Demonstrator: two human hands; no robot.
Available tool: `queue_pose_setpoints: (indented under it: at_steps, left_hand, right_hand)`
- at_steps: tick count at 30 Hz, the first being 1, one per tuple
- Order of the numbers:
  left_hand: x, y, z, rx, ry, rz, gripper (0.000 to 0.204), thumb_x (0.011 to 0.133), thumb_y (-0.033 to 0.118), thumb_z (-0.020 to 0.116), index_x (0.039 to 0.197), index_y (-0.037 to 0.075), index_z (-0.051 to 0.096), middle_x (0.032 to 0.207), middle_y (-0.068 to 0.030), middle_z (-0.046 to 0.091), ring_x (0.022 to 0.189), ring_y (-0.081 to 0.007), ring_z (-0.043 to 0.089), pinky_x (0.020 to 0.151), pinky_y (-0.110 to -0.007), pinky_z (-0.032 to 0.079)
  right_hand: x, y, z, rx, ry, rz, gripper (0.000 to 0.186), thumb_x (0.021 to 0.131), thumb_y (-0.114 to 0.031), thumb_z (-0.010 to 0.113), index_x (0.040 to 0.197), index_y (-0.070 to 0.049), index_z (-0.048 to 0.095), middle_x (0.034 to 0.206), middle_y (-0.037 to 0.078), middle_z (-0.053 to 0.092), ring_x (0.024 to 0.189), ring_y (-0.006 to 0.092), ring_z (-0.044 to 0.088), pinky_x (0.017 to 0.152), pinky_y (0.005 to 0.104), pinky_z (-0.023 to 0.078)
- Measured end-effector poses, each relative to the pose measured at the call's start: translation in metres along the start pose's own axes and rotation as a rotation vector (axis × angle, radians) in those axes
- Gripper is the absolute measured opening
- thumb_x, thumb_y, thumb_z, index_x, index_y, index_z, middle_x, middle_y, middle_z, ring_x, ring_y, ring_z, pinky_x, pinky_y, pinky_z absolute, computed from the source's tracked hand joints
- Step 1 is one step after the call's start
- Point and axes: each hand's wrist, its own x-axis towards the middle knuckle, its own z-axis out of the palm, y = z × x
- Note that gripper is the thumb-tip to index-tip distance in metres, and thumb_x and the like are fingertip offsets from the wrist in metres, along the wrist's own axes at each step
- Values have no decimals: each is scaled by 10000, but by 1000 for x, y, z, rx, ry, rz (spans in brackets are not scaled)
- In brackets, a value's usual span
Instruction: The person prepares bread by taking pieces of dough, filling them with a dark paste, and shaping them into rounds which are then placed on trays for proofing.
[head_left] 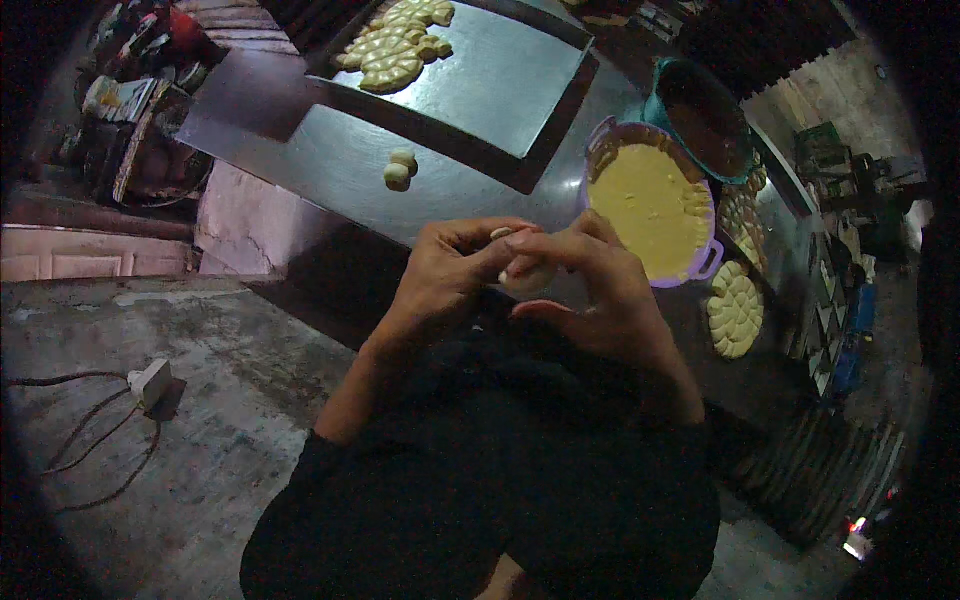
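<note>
In front of my body, at the near edge of a metal table [255, 150], both hands meet around a small piece of pale dough [527, 284]. My left hand [440, 275] pinches it from the left with thumb and fingers. From the right, my right hand [612, 285] presses on it with curled fingers, its thumb held lower and apart. Part of the dough is hidden behind the fingers. Beyond my hands, two small dough balls [400, 170] touch each other on the table. To the right stands a purple basin [713, 225] holding a smooth yellow mass.
A metal tray [490, 75] with shaped dough pieces [395, 48] lies at the back. Behind the purple basin sits a teal tub [655, 105]. More segmented dough [735, 310] rests at the right. On the floor at left is a white power socket [151, 382] with cords.
</note>
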Motion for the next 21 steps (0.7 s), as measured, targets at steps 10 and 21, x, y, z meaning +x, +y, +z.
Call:
queue_pose_setpoints:
  at_steps: [10, 21]
  left_hand:
    - [32, -16, -86, 62, 87, 78, 256, 930, 197, 679, 1064, -18, 713, 1040, -81, 699, 950, -140, 642, 849, -270, 506]
    - [88, -63, -242, 183, 433, 15, 331, 982, 213, 595, 1286, 82, 606, 994, -64, 671, 831, -104, 607, 720, -239, 495]
  right_hand:
    - [69, 41, 72, -60, 98, 138, 553, 694, -162, 860, 1174, -91, 595, 972, 42, 660, 861, 214, 614, 773, 351, 471]
    - [111, 156, 214, 49, 161, 911, 341, 835, -48, 737, 1136, -41, 577, 897, 70, 654, 835, 169, 653, 781, 298, 518]
